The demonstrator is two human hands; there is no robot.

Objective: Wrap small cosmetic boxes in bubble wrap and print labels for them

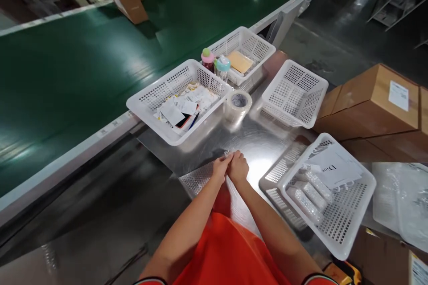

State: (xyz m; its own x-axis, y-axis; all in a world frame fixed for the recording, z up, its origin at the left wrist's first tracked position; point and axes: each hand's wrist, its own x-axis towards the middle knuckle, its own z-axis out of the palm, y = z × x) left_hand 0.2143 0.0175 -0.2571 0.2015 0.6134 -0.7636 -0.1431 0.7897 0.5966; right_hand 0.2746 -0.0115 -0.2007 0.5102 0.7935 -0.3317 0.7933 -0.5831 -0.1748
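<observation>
My left hand and my right hand meet over the shiny metal table, fingers curled and pinched together on a small clear item at their tips that I cannot make out. A sheet of bubble wrap lies on the table under and left of my left hand. A roll of clear tape stands a short way beyond my hands. Nearest my right hand is a white basket holding bubble-wrapped pieces and a white paper bag.
White baskets ring the table: one with paper slips, one with a tan pad, one tilted empty. Two small bottles stand between them. A green conveyor belt runs left; cardboard boxes sit right.
</observation>
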